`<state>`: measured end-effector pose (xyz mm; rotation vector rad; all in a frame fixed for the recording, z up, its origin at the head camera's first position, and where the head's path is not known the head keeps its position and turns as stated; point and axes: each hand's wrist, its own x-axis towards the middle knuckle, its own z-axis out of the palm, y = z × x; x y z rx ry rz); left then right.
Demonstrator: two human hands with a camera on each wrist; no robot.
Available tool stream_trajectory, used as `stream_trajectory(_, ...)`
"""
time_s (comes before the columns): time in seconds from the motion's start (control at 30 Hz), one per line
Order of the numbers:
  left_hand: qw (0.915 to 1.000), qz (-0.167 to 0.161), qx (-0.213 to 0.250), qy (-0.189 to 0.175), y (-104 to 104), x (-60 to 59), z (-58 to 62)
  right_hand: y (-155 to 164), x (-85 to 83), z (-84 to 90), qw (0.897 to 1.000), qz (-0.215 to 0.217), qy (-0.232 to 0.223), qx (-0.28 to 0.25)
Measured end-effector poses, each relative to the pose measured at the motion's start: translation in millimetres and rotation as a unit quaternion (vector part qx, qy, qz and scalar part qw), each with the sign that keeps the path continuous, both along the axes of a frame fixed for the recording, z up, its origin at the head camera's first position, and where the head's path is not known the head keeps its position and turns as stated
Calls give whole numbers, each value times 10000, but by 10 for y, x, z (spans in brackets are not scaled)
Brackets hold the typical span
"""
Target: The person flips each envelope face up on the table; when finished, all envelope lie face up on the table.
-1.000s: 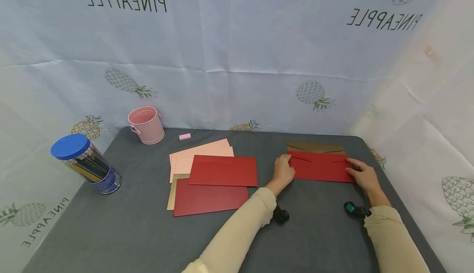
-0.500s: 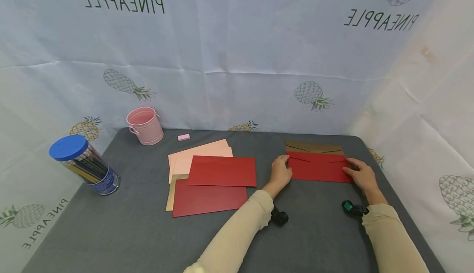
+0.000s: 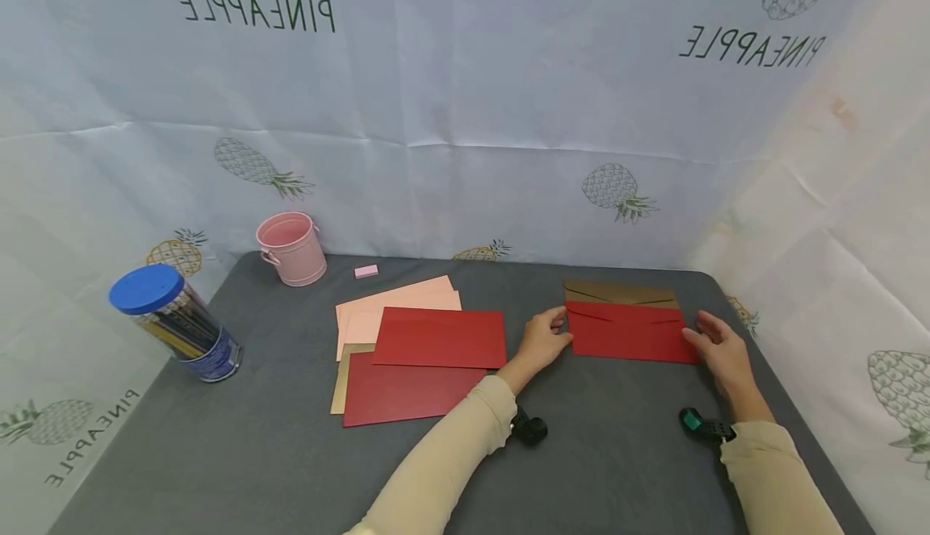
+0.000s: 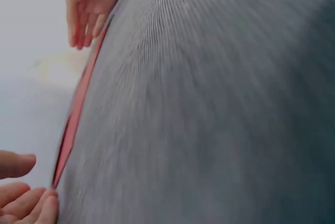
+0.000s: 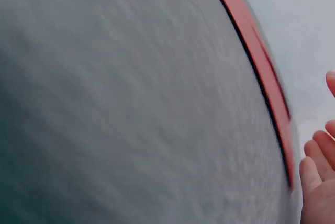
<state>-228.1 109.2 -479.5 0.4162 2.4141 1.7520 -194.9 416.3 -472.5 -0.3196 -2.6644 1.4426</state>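
Observation:
A bright red envelope (image 3: 628,333) lies flat at the right of the table, its flap edge at the far side, overlapping a brown envelope (image 3: 625,291) behind it. My left hand (image 3: 541,340) is beside its left end, fingers relaxed with thumb and fingertips apart, nothing between them. Past the right end, my right hand (image 3: 722,353) has its fingers loosely spread and holds nothing. In the left wrist view the red envelope (image 4: 76,111) shows as a thin strip between both hands. The right wrist view has the right hand (image 5: 319,177) close to the strip's end.
Left of the hands lie a red envelope (image 3: 443,338), a darker red one (image 3: 410,394), pale pink ones (image 3: 359,321) and a gold one (image 3: 340,386). Farther left stand a pink bucket (image 3: 301,257) and a blue-lidded jar of pencils (image 3: 182,325). A small pink block (image 3: 366,271) lies near the bucket.
Both hands have come off the ends of the bright red envelope, the left one moving left and the right one slightly right. The envelope stays in place over the brown one.

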Motion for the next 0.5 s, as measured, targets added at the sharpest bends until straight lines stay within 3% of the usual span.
stream_trajectory(0.13,9989,-450,11,119,-239,41,50,-195,54,96,9987,234,448,9)
stream_trajectory(0.27,9974,-658,-54,295,-537,103,98,-461,71,148,9940,664,864,-62)
stream_trajectory(0.5,9968,-626,71,488,-1213,200,216,-1010,92,154,9781,1596,1095,-761)
